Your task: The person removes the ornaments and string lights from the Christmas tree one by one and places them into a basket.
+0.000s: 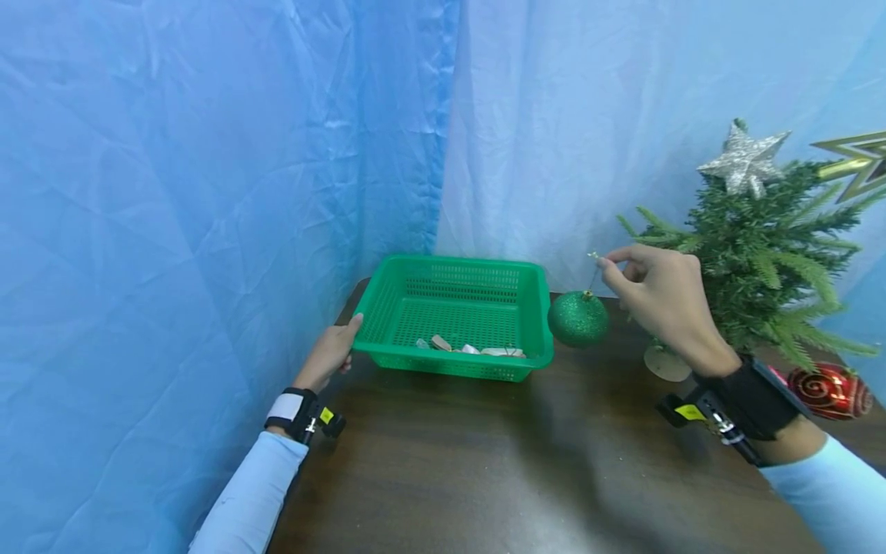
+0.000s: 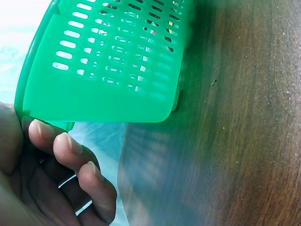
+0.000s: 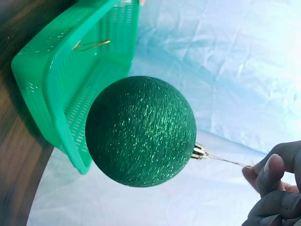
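Observation:
A glittery green bauble (image 1: 578, 318) with a gold cap hangs by its thin string from my right hand (image 1: 657, 288), which pinches the string between thumb and finger. In the right wrist view the bauble (image 3: 141, 132) fills the middle and overlaps the basket behind it. My left hand (image 1: 333, 348) grips the left rim of a green plastic basket (image 1: 457, 363), thumb on top. The left wrist view shows the fingers (image 2: 70, 150) curled below that rim. Several small pale pieces (image 1: 469, 349) lie inside the basket along its near side.
On the right stands a small artificial Christmas tree (image 1: 754, 246) with a silver star (image 1: 745, 160) and a gold star (image 1: 858, 163). A red swirled bauble (image 1: 831, 391) is near the right edge, beyond my right wrist. Blue cloth (image 1: 208, 192) hangs behind the brown table (image 1: 471, 462).

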The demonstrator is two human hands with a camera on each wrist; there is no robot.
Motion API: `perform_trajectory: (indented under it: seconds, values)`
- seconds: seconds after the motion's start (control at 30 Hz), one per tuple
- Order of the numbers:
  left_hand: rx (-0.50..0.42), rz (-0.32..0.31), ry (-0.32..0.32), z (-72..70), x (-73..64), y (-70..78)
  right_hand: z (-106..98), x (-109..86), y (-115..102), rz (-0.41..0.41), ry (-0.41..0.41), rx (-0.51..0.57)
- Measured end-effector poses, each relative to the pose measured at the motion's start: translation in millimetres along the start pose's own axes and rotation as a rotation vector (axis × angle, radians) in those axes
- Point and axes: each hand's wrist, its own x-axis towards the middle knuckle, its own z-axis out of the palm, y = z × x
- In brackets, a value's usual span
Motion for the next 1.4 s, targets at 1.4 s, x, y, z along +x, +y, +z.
perform_trajectory:
  seconds: [1.4]
  values:
    - [-0.018,-0.006,0.004,0.3,0.8,-0.4,44.8,12.1,-0.6,-0.043,-0.064,0.046]
